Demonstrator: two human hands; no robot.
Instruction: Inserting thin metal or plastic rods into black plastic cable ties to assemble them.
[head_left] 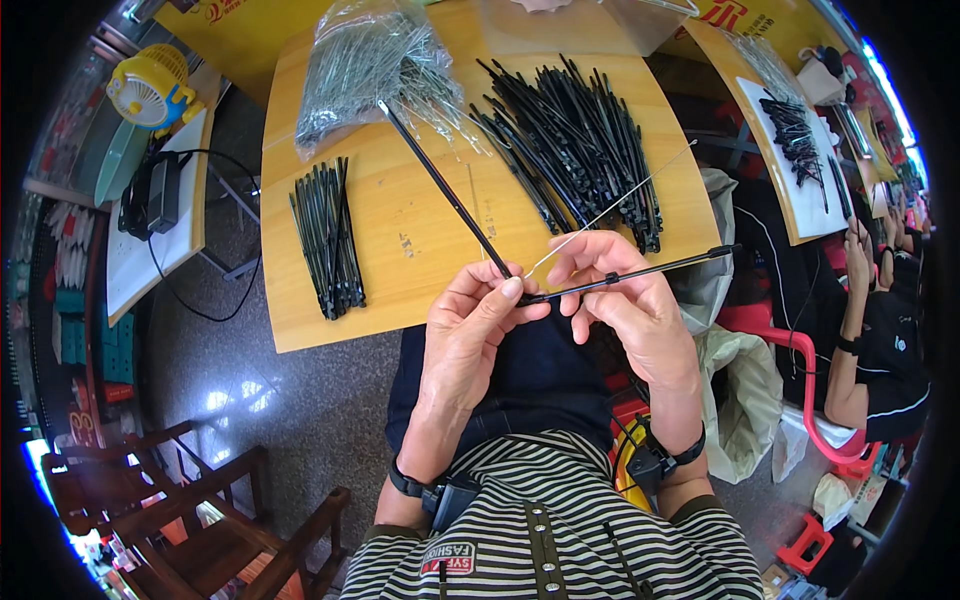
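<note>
My left hand is closed, thumb and forefinger pinching a slim black rod with a pale tip that slants up to the left. A second black rod with a small collar runs right from those fingertips. Whether the two rods are joined there, I cannot tell. My right hand curls its thumb and fingers around the second rod. A thin metal wire rises from between the hands, passing by the right fingers toward the upper right. Both hands are above the table's near edge.
On the wooden table lie a small bundle of black rods, a larger black pile and a clear plastic bag of thin wires. Another person sits at right by a second table. Wooden chairs stand lower left.
</note>
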